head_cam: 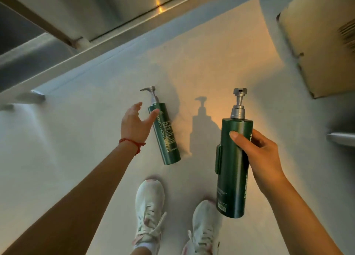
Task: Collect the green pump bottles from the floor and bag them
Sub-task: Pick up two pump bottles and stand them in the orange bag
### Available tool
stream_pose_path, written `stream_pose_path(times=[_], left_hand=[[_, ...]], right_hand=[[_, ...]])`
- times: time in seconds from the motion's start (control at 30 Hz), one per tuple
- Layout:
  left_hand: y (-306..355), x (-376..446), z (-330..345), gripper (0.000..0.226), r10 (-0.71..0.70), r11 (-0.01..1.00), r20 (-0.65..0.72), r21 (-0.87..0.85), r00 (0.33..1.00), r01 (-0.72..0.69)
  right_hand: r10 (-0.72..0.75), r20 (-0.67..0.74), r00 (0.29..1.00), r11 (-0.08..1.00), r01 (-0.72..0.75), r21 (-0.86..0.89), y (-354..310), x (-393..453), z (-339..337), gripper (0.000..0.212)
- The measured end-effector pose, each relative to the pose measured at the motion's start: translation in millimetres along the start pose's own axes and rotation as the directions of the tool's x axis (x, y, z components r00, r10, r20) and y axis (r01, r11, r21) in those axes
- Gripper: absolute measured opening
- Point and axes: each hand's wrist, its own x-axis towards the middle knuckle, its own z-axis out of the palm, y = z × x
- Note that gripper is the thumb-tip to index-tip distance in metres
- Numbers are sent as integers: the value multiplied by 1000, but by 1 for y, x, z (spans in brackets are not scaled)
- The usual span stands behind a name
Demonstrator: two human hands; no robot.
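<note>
One green pump bottle point(165, 137) with a silver pump lies flat on the pale floor, pump pointing away from me. My left hand point(135, 124) hovers just left of its upper part, fingers spread, thumb tip over the bottle's shoulder, holding nothing. A second, larger-looking green pump bottle point(233, 158) is held up in the air, pump upward, with my right hand point(257, 152) wrapped around its middle from the right. Its shadow falls on the floor between the two bottles. No bag is in view.
My two white sneakers point(149, 214) stand at the bottom centre. A cardboard box point(317, 43) sits at the upper right. A raised ledge and metal frame point(80, 43) run along the upper left. A grey bar end point(341, 138) pokes in from the right.
</note>
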Motion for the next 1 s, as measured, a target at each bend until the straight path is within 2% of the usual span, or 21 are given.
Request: stream_pose_path(times=[0.1,0.2,0.27,0.33,0.4,0.5,0.6,0.73,0.83,1.0], left_hand=[[-10,26,36,76,-209,972,81,-97,975,216],[-20,37,66,62,-341,919,146,-154,929,362],[-26,42,79,54,-375,903,94,-189,922,386],[-30,45,83,40,-366,904,39,-223,930,365],[-32,44,80,29,-338,884,67,-318,939,341],[-32,34,61,25,-265,837,195,-439,944,325],[-21,11,34,20,-195,788,335,-506,922,350],[9,-37,-15,14,-133,741,425,-557,895,375],[42,-82,-60,16,-92,725,469,-573,878,382],[111,-158,-145,36,-9,717,506,-598,863,358]], right_hand=[[14,3,1000,999,-14,-39,24,24,1,41],[17,9,1000,999,-16,-45,38,40,3,42],[15,12,1000,999,-15,-39,43,48,5,44],[9,17,1000,1000,-9,-23,45,52,7,40],[7,25,1000,1000,-6,-30,46,53,9,37],[-1,27,1000,1000,1,-16,37,44,11,33],[0,34,999,1000,0,-6,19,21,9,28],[-10,56,998,1000,10,9,-23,-29,0,43],[-8,67,998,1000,7,27,-64,-74,-11,43],[-37,69,997,999,35,37,-148,-151,-34,48]])
